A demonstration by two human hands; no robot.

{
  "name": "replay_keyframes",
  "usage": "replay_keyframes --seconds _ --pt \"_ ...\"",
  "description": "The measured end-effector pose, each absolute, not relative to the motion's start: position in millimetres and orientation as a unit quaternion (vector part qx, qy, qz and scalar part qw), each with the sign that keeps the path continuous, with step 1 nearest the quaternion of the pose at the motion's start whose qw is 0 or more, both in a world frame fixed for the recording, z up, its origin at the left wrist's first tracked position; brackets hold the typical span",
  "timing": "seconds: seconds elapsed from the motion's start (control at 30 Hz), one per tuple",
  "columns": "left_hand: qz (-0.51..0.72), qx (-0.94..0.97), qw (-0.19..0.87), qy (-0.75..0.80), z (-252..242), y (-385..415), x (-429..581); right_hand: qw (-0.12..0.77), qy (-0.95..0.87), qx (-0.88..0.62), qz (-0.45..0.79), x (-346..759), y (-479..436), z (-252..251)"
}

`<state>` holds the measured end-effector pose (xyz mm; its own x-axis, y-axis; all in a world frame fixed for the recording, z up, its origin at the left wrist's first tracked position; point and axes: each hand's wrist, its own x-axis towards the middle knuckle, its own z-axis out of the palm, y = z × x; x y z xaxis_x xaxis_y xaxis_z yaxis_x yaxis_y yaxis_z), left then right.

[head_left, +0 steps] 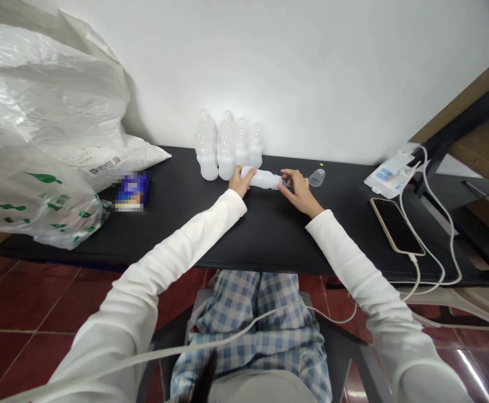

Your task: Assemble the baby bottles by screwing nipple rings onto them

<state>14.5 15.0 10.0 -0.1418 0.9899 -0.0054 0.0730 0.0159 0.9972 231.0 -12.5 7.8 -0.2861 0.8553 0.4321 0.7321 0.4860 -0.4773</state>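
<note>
A white plastic bottle (264,178) lies on its side across the black table (269,235), held at both ends. My left hand (240,182) grips its base end, fingers wrapped round it. At the neck end, my right hand (298,190) is pinched on the bottle's top; what sits between the fingertips is too small to make out. A clear cap (317,177) lies on the table just right of my right hand. Several more capped bottles (225,146) stand upright in a cluster against the wall, directly behind my left hand.
Large plastic bags (38,140) fill the left end of the table, with a small blue packet (132,191) beside them. At the right lie a phone (396,225) on a white cable, a white packet (389,174) and cardboard boxes (483,123).
</note>
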Motion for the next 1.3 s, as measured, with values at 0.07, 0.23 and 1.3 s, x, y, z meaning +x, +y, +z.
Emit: replay_keyframes --seconds 0.07,0.23,1.3 --pt "0.514 0.479 0.445 0.555 10.6 14.4 14.7 0.316 -0.812 -0.484 0.083 229.9 -13.6 8.2" --pt "0.516 0.478 0.450 0.551 7.8 16.2 14.0 0.300 -0.824 -0.476 0.061 228.3 -16.3 10.9" --pt "0.482 0.874 0.043 0.045 -2.9 10.9 4.9 0.376 -0.717 -0.445 0.382 257.6 -6.4 23.9"
